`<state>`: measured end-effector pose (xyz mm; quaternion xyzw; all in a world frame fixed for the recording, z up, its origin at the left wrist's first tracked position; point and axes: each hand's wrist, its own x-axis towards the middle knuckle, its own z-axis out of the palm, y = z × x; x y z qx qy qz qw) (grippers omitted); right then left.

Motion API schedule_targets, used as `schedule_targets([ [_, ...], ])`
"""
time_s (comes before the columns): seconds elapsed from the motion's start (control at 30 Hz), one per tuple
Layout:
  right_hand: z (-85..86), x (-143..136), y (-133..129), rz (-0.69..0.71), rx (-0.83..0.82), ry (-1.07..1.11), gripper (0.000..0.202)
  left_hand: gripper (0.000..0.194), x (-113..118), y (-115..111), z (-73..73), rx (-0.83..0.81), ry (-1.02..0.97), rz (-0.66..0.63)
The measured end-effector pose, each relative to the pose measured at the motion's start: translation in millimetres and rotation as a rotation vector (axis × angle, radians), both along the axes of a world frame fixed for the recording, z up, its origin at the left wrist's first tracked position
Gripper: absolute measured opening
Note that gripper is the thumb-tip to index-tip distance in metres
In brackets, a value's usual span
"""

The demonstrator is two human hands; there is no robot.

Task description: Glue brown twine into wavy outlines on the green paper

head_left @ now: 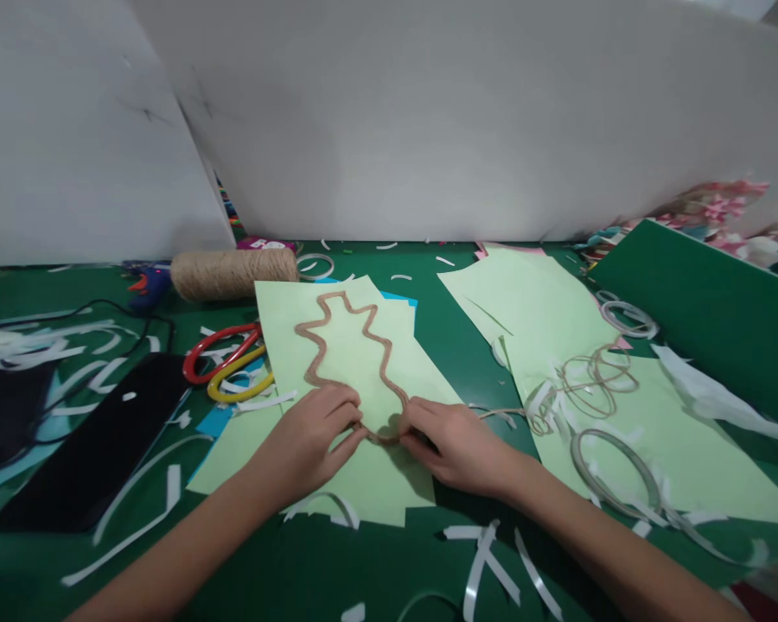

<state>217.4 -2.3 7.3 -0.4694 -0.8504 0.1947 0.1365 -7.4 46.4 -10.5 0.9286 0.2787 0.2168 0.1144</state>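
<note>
A wavy outline of brown twine lies on pale green paper in front of me. At the lower left of the outline, my left hand pinches the twine between thumb and fingers. My right hand is closed on the twine at the lower right, its fingertips pressed down near the paper. Between the two hands a short curved stretch of twine shows. A loose tail of twine runs from beside my right hand to a tangled heap on more green sheets.
Behind the paper lies a big twine spool, beside a blue glue gun. Red and yellow-handled scissors and a black phone-like slab are at left. Tape rings, white strips and a green board lie around.
</note>
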Motion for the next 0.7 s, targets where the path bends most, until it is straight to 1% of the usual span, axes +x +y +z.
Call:
schedule_targets([
  [0.17, -0.3, 1.7, 1.0, 0.016, 0.068, -0.047, 0.010, 0.015, 1.9, 0.5, -2.5, 0.059, 0.020, 0.004],
  [0.43, 3.1, 1.0, 0.3, 0.060, 0.041, -0.049, 0.021, 0.010, 5.3, -0.8, -0.5, 0.049, 0.081, 0.047],
  [0.6, -2.3, -0.3, 0.2, 0.079, 0.061, -0.049, 0.023, 0.010, 5.2, -1.9, 1.3, 0.060, 0.092, 0.051],
  [0.7, -5.6, -1.0, 1.1, 0.073, 0.089, -0.054, 0.023, 0.011, 5.5, -1.6, 2.4, 0.046, 0.095, 0.016],
])
